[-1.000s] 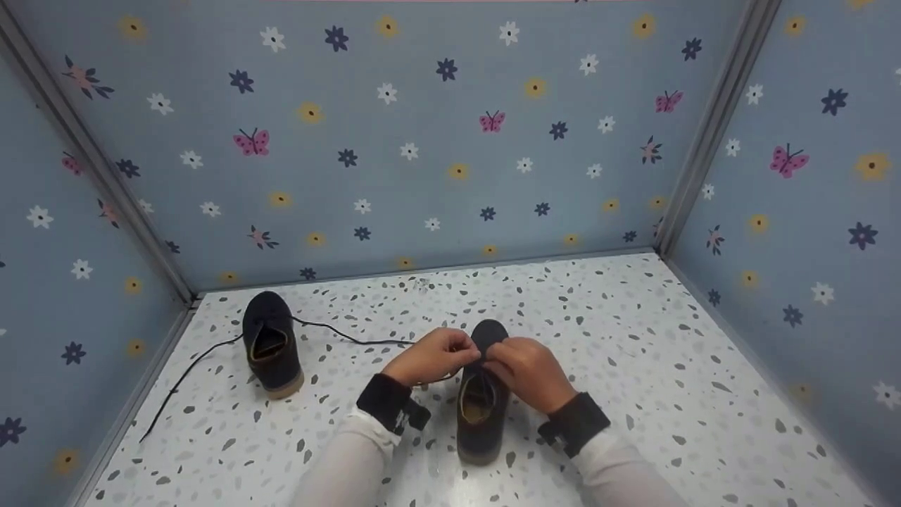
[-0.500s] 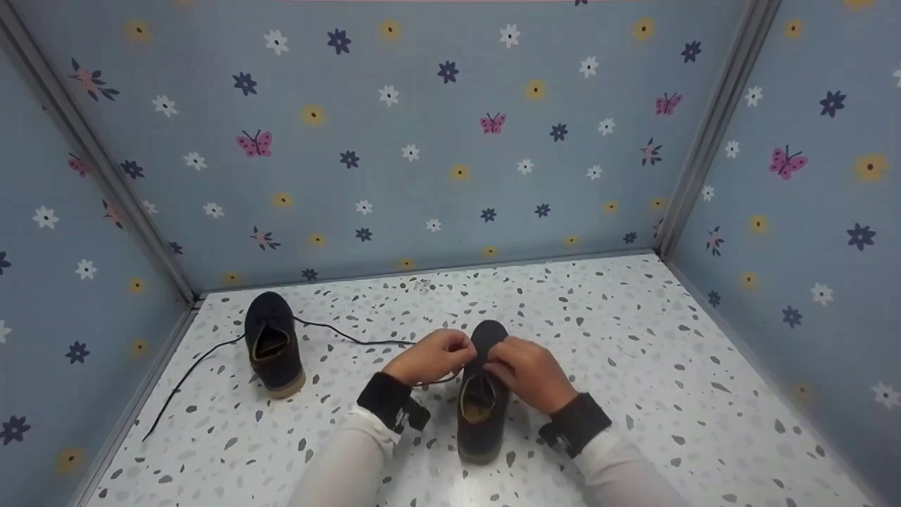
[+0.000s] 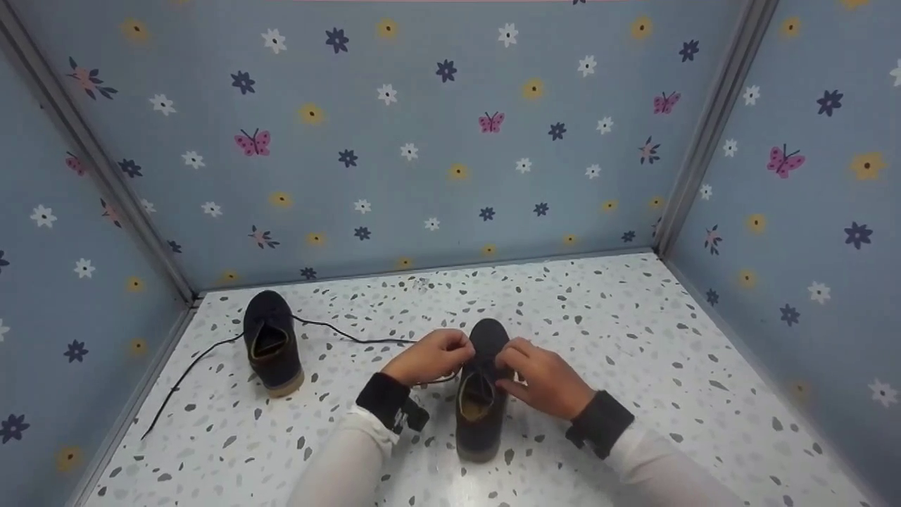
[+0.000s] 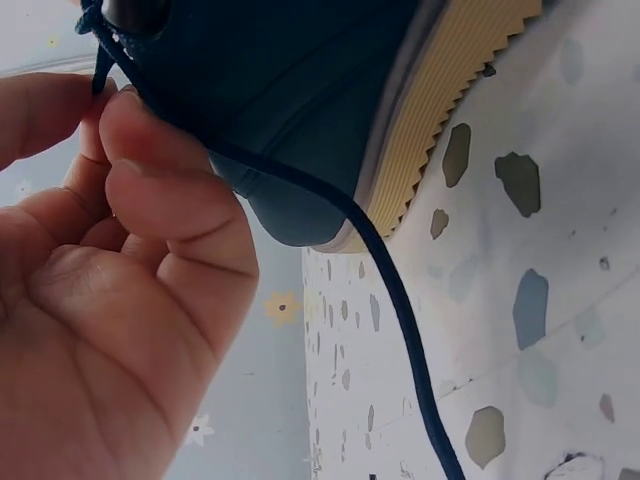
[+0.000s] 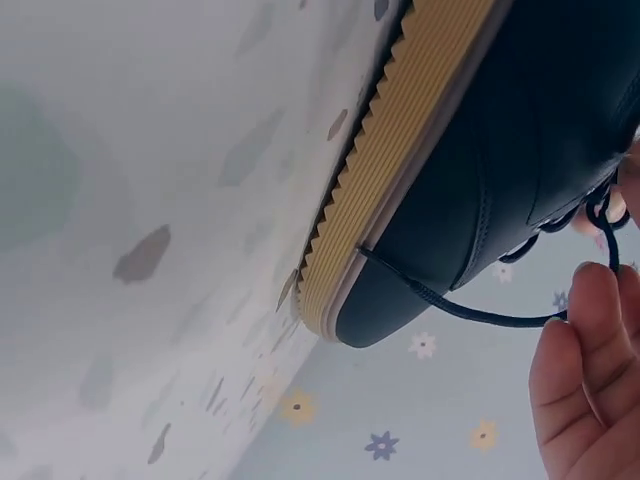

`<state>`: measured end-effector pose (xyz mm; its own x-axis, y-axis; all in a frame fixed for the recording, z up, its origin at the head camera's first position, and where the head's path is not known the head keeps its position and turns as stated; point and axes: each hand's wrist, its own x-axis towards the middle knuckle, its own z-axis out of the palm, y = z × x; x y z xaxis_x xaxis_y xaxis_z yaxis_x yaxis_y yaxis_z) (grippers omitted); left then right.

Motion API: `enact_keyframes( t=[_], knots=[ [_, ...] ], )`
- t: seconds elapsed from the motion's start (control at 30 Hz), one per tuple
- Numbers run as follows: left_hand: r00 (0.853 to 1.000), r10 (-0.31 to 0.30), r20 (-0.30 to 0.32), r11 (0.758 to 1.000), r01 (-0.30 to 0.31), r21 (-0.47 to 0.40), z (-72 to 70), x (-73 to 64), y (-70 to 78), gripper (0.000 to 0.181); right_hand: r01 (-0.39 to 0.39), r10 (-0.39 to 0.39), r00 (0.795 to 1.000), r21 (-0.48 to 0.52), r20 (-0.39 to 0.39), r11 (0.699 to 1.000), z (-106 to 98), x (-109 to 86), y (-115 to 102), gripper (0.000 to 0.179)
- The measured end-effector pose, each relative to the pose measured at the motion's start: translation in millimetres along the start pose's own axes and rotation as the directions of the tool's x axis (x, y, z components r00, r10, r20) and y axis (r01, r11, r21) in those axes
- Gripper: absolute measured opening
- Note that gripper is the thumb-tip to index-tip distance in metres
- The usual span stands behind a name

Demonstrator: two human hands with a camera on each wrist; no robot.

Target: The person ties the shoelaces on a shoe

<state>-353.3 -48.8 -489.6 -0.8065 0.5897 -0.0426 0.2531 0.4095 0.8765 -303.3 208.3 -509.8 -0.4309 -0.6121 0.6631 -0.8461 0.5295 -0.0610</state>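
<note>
A dark lace-up shoe (image 3: 480, 435) stands upright on the speckled surface between my hands, toe pointing away from me. At its lacing, my left hand (image 3: 429, 355) pinches a dark shoelace (image 4: 100, 72) between thumb and fingertip. Another length of lace (image 4: 395, 290) hangs down past the shoe's side in the left wrist view. My right hand (image 3: 545, 379), on the shoe's right side, holds a lace between its fingers, and its free part (image 5: 480, 316) trails toward the toe in the right wrist view. The exact pinch points are partly hidden by fingers.
A second dark shoe (image 3: 273, 352) stands at the left, its laces undone. One lace (image 3: 184, 374) stretches toward the left front, the other (image 3: 345, 334) runs right, toward my left hand. Flowered blue panels (image 3: 450, 141) enclose the speckled surface (image 3: 633, 338) at back and sides.
My right hand has shifted a little to the right, away from the lacing, and its fingers have spread slightly. The left hand and both shoes stay where they were.
</note>
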Motion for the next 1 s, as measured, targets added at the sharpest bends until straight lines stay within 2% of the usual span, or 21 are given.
enact_keyframes(
  t=[0.2, 0.27, 0.37, 0.57, 0.7, 0.87, 1.0],
  knots=[
    [1.000, -0.002, -0.012, 1.000, 0.002, -0.004, -0.3, -1.4, -1.8, 0.019, 0.160, -0.159, 0.987, -0.034, 0.020, 0.987, -7.1, 4.6, -7.8, 0.029],
    [1.000, 0.006, -0.022, 1.000, -0.006, 0.002, 0.0, -1.6, -2.4, 0.019, 0.185, -0.184, 0.983, -0.041, 0.024, 0.982, -8.1, 6.5, -9.3, 0.027],
    [0.999, 0.019, -0.032, 1.000, -0.020, -0.007, 0.8, -2.1, -2.1, 0.019, 0.182, -0.182, 0.983, -0.029, 0.021, 0.983, -9.5, 8.3, -9.3, 0.021],
    [0.997, 0.040, -0.066, 0.999, -0.041, -0.024, 1.2, -2.8, -1.4, 0.020, 0.122, -0.123, 0.992, 0.021, 0.025, 0.992, -14.9, 7.5, -4.4, 0.019],
    [0.995, 0.048, -0.086, 0.998, -0.051, -0.037, 0.0, -3.9, -3.1, 0.017, 0.038, -0.045, 0.997, 0.118, 0.056, 0.992, -19.2, 6.9, 0.6, 0.013],
    [0.993, 0.070, -0.098, 0.996, -0.074, -0.042, -0.9, -4.5, -4.9, 0.015, -0.094, 0.075, 0.993, 0.233, 0.090, 0.968, -22.4, 7.1, 8.5, 0.004],
    [0.993, 0.067, -0.101, 0.997, -0.070, -0.033, -1.4, -4.9, -4.0, 0.013, -0.221, 0.189, 0.973, 0.291, 0.135, 0.931, -23.8, 8.3, 13.6, 0.007]
  ],
)
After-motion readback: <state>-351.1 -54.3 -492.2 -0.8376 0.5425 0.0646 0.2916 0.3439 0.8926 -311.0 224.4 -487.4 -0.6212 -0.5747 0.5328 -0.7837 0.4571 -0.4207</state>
